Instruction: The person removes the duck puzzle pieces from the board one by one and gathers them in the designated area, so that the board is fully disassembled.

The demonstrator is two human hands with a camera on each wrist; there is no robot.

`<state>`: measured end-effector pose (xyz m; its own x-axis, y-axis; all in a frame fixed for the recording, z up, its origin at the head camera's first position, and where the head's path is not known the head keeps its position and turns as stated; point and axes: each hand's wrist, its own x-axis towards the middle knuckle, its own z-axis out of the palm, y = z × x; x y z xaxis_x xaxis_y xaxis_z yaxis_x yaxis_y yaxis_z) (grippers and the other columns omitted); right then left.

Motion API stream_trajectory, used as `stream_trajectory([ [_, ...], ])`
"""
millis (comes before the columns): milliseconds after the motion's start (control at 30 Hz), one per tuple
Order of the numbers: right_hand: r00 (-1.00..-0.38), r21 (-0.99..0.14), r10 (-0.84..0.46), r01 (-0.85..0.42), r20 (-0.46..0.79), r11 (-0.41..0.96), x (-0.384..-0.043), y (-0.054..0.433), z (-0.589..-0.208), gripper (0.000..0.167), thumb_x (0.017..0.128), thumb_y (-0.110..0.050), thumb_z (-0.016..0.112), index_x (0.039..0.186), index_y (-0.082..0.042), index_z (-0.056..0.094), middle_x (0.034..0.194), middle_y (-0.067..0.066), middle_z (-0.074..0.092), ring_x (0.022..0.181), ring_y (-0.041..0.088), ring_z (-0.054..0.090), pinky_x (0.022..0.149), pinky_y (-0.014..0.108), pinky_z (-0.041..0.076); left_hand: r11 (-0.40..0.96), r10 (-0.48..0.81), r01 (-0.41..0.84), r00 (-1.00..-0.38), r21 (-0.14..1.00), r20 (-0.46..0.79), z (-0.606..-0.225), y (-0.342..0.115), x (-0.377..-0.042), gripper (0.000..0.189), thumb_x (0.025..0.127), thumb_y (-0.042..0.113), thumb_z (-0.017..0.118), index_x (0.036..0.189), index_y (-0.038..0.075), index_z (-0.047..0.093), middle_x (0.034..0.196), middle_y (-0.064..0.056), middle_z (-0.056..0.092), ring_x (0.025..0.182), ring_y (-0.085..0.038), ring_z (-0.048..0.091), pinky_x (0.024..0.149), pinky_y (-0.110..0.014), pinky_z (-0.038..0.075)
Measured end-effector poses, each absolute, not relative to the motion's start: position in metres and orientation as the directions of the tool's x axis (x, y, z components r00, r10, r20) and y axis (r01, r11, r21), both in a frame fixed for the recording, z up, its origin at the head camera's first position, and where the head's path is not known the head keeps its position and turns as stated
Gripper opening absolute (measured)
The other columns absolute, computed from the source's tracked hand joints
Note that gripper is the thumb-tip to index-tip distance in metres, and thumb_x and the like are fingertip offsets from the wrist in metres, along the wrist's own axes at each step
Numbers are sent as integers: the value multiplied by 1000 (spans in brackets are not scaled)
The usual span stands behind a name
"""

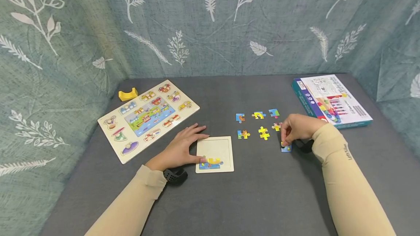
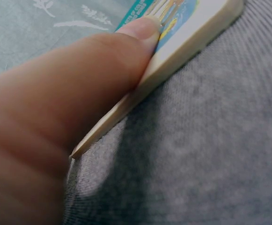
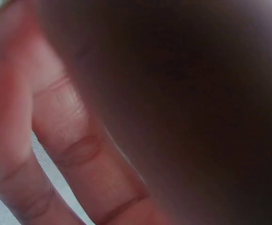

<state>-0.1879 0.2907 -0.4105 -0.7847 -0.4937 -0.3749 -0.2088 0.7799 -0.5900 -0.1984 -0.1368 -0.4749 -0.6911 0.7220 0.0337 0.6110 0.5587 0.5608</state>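
Note:
My left hand (image 1: 185, 146) rests at the left side of a square wooden puzzle tray (image 1: 226, 148), fingers spread. Its thumb (image 2: 121, 56) presses on the tray's lower left, beside two or more joined blue and yellow pieces (image 1: 213, 164); the thumb covers part of them. Over on the right, my right hand (image 1: 296, 128) pinches the top of a blue puzzle piece (image 1: 286, 149) at the table. Several loose pieces lie between the hands, among them a yellow piece (image 1: 264, 133) and a pink-and-yellow piece (image 1: 276, 126) close to the right fingers. In the right wrist view, curled fingers hide the piece.
A large wooden picture board (image 1: 149, 119) lies at an angle on the left, with a yellow arched block (image 1: 128, 94) behind it. At the back right is a flat box (image 1: 333, 101). Patterned cloth (image 1: 210, 39) hangs behind the grey table (image 1: 210, 203).

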Motion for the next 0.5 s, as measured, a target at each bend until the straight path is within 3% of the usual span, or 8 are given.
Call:
stream_trajectory([
  [300,-780,-520,-462,-209,-423,828,-188,285,-408,11,83,-4,84,78,-11,78,72,-8,66,68,9,55,62,27,46,556,725,616,-688,558,37,-476,-137,-199,78,87,39,88,153,13,55,169,-10,32,159,-36,14,125,-65,10],
  [500,-853,-426,-391,-228,-347,875,-176,269,-387,10,85,-18,88,83,-16,78,73,-6,63,68,13,54,61,32,45,557,723,612,-690,561,34,-474,-136,-198,77,87,39,88,152,13,56,169,-10,32,159,-36,15,125,-65,11],
])
